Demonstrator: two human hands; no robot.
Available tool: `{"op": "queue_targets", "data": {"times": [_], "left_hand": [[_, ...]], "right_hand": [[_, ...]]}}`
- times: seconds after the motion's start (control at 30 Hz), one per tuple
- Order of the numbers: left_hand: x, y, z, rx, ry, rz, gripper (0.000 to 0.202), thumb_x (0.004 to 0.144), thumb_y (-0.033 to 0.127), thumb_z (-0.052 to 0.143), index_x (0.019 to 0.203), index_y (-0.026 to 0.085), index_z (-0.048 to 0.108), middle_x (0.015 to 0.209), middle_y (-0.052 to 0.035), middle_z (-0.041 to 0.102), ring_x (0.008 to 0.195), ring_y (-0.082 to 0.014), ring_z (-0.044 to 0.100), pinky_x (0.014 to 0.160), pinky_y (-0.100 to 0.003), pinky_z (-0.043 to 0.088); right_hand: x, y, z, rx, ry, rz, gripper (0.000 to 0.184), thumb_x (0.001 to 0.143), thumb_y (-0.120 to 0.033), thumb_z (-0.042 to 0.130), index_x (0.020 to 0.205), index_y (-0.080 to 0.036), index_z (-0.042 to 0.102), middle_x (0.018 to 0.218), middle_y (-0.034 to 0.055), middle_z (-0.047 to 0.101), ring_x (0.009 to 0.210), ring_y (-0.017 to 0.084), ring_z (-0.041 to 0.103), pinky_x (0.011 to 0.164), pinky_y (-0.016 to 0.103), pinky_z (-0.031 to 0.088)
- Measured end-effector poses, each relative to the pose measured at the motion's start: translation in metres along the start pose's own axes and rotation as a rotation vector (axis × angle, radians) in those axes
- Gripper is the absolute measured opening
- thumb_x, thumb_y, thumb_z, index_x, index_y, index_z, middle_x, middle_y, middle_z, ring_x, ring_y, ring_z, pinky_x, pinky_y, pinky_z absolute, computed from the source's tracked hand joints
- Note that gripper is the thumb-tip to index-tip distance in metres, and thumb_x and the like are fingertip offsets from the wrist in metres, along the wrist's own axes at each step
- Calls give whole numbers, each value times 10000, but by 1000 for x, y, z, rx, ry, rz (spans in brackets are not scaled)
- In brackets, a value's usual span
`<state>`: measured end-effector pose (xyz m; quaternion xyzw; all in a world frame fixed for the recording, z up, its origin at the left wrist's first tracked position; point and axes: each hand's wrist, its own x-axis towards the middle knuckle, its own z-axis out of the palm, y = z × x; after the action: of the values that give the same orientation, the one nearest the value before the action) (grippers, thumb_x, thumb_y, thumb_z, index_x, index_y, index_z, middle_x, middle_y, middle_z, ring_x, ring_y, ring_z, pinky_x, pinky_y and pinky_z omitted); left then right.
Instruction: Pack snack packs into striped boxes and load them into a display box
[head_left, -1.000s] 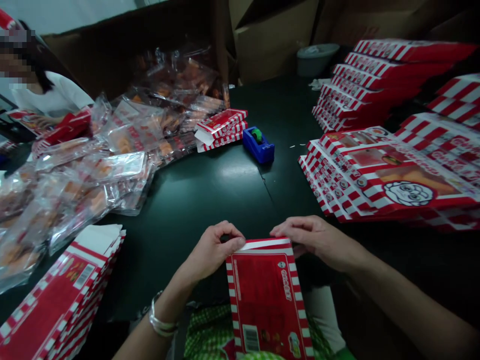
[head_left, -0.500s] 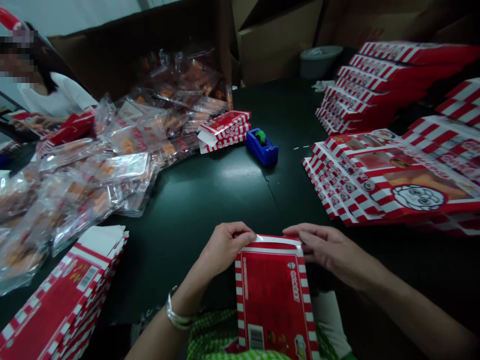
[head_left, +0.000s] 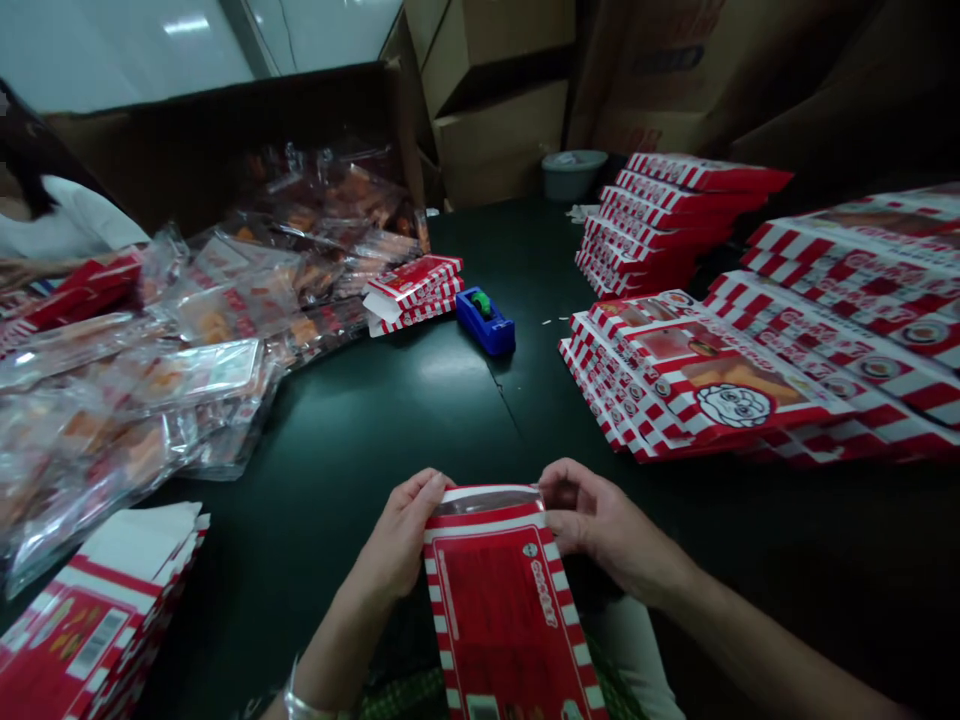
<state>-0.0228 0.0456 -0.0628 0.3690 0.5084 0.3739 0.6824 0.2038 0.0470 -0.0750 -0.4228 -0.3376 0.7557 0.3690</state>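
A red and white striped cardboard box [head_left: 499, 600] lies tilted in front of me, its printed panel with a barcode facing up. At its upper left corner, my left hand [head_left: 401, 530] grips the edge with the thumb on top. My right hand [head_left: 604, 520] is closed at the upper right corner, thumb and curled fingers on the edge. Between the hands the open end of the box gapes, and a shiny dark strip shows inside; I cannot tell what it is. The lower part of the box runs out of view.
Clear bags of orange-brown food [head_left: 217, 300] are heaped at left. Flat boxes [head_left: 90, 620] are stacked at front left. A blue tape dispenser [head_left: 486, 322] stands mid-table beside two small boxes [head_left: 420, 285]. Filled-looking boxes [head_left: 697, 370] are piled at right; a grey tub [head_left: 574, 178] stands behind.
My view has shifted, so the table things sit differently in it. The box's top end has opened wider. My right fingers, stretched along the corner before, are now curled onto it.
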Motion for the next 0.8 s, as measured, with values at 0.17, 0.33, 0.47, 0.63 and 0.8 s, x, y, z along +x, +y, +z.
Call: {"op": "queue_targets", "data": {"times": [0.17, 0.33, 0.47, 0.63, 0.8], "left_hand": [[-1, 2, -10, 137, 13, 71, 329, 845, 504, 577, 898, 185, 643, 806, -20, 664, 706, -149, 600, 615, -227, 457], [-1, 19, -15, 443, 39, 238, 247, 826, 391, 621, 831, 161, 712, 776, -36, 674, 690, -152, 569, 606, -226, 448], [-3, 17, -12, 485, 69, 198, 274, 858, 377, 571, 778, 150, 701, 722, -30, 662, 638, -142, 556, 559, -219, 425], [-14, 18, -9, 554, -48, 222, 301, 879, 395, 549, 894, 155, 729, 804, -43, 694, 707, -154, 588, 620, -225, 434], [-12, 25, -11, 358, -111, 107, 253, 801, 370, 655, 876, 135, 711, 765, -27, 671, 663, -123, 563, 630, -226, 428]], "right_hand": [[-5, 0, 0, -151, 52, -157, 403, 671, -365, 802, 980, -227, 584, 938, 37, 688, 865, 194, 657, 746, 310, 541], [-8, 2, -2, -167, 76, -222, 373, 681, -349, 801, 966, -229, 593, 947, 43, 707, 881, 203, 676, 767, 319, 556], [-10, 7, -1, -265, 46, -256, 266, 751, -368, 736, 962, -219, 671, 923, 39, 728, 848, 189, 681, 778, 305, 553], [-4, 6, -5, -404, 69, -234, 247, 761, -435, 699, 826, -197, 699, 776, 17, 694, 704, 159, 635, 670, 265, 532], [-1, -7, -6, -441, 123, -349, 294, 700, -445, 748, 673, -182, 619, 852, 48, 659, 794, 181, 623, 714, 268, 523]]}}
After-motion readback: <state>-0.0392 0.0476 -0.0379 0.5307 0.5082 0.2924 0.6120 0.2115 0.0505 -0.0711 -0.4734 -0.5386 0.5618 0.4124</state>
